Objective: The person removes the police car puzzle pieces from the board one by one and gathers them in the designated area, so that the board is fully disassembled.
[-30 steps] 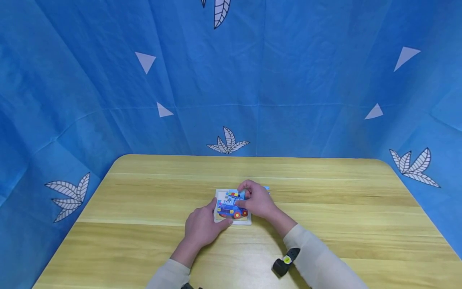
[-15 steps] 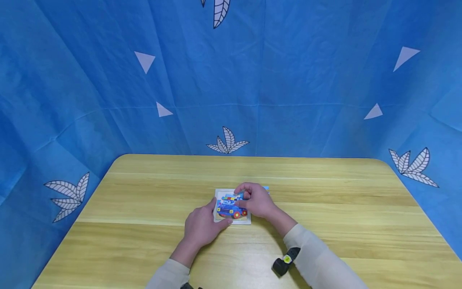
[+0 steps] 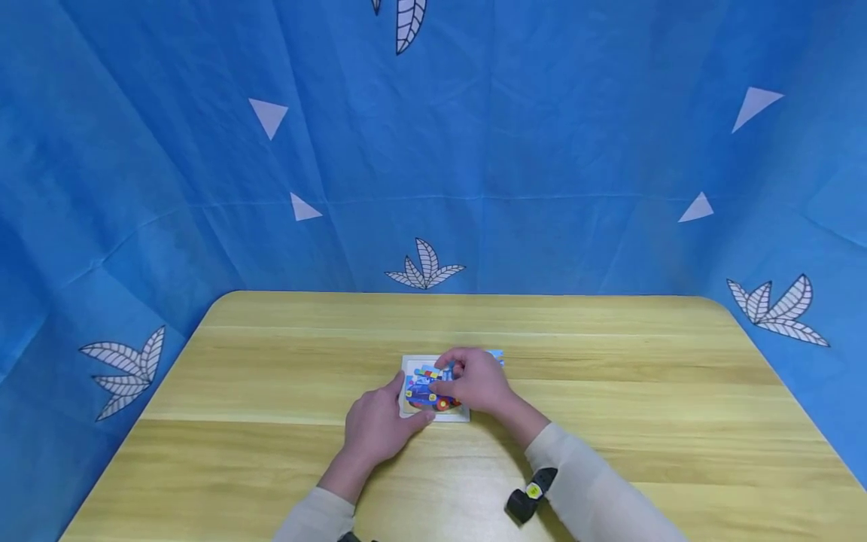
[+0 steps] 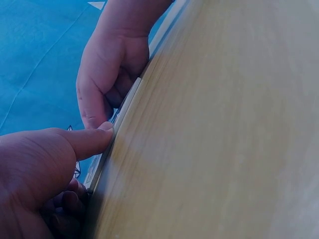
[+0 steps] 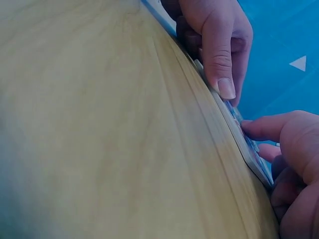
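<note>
A small square jigsaw puzzle board [image 3: 463,418] with a pale rim and a blue cartoon car picture lies near the table's middle. My left hand [image 3: 375,425] holds it at the front-left corner, thumb along the front rim and forefinger at the left side. Over the picture, my right hand [image 3: 479,382] pinches a puzzle piece [image 3: 427,373] with a multicoloured strip between thumb and forefinger. The piece sits tilted across the car's upper part. In the right wrist view the left thumb [image 5: 225,87] presses on the board's edge. The right hand hides the board's right side.
Behind the right hand, a light blue flat piece [image 3: 498,356] lies on the wooden table [image 3: 643,406]. A blue curtain [image 3: 542,150] with white leaf and triangle prints hangs beyond the back edge. Black straps with small devices [image 3: 528,497] sit at the wrists.
My right hand has shifted slightly left over the board with the puzzle piece, which has moved left and slightly down and turned a little. My left hand stays at the board's corner.
</note>
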{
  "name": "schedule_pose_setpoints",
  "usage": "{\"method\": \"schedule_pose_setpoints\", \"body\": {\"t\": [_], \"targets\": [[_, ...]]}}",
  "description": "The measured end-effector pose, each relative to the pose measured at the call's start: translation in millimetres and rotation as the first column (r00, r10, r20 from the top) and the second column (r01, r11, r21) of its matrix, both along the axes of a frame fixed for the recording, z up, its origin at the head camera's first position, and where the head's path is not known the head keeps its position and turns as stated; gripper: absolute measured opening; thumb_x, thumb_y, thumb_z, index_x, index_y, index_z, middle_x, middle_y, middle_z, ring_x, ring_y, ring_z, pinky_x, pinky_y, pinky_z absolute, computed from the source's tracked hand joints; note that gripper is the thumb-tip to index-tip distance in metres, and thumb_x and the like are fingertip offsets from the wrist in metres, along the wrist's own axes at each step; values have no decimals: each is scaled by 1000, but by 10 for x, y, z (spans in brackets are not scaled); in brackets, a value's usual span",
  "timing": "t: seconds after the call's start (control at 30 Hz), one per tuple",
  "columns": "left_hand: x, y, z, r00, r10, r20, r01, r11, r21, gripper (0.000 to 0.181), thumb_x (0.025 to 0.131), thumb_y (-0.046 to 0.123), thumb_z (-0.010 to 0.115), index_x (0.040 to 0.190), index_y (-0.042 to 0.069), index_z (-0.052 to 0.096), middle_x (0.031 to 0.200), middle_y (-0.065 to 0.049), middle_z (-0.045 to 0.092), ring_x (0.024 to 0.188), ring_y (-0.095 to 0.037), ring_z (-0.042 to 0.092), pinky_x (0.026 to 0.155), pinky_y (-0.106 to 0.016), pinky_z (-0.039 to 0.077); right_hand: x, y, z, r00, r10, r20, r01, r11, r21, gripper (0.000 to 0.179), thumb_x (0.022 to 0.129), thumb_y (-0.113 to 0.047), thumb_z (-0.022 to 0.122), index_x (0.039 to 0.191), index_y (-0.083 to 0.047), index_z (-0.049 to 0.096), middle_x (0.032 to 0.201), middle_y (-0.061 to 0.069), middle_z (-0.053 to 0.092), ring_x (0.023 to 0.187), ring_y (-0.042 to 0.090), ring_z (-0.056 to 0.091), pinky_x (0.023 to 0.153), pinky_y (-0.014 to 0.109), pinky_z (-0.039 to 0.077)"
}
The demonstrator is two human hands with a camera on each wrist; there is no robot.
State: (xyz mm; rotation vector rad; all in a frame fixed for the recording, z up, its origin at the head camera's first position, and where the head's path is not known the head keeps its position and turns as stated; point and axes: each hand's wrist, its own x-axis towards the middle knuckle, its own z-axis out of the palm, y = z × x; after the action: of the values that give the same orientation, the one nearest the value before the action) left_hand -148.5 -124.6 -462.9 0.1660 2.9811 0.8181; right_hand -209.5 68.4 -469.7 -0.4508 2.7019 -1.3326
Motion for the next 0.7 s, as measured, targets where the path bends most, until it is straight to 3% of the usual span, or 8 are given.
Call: {"method": "schedule_pose_setpoints", "body": {"t": [0.23,0.47,0.7], "targets": [[-3,4,7,1000,8,17,-8,1000,-6,89,82,56,76,143,-3,51,60,3,51,74,-22,61,61,-36,45,1,16,-8,1000,11,19,-10,1000,-5,24,80,-26,86,98,-14,75,55,-6,36,49,11,31,54,28,30],[0,5,14,999,13,31,-13,1000,2,90,82,57,75,144,-3,50,58,1,51,69,-21,58,61,-37,45,9,97,-10,997,71,19,-69,994,-88,22,83,-20,84,101,-10,75,57,-6,34,53,10,32,55,26,30],[3,10,31,999,20,45,-21,1000,5,91,81,57,76,144,-2,50,61,2,53,75,-21,60,69,-41,49,86,199,-1,996,85,-3,-84,985,-148,22,86,-19,82,105,-10,75,58,-7,33,53,10,33,60,27,35]]}}
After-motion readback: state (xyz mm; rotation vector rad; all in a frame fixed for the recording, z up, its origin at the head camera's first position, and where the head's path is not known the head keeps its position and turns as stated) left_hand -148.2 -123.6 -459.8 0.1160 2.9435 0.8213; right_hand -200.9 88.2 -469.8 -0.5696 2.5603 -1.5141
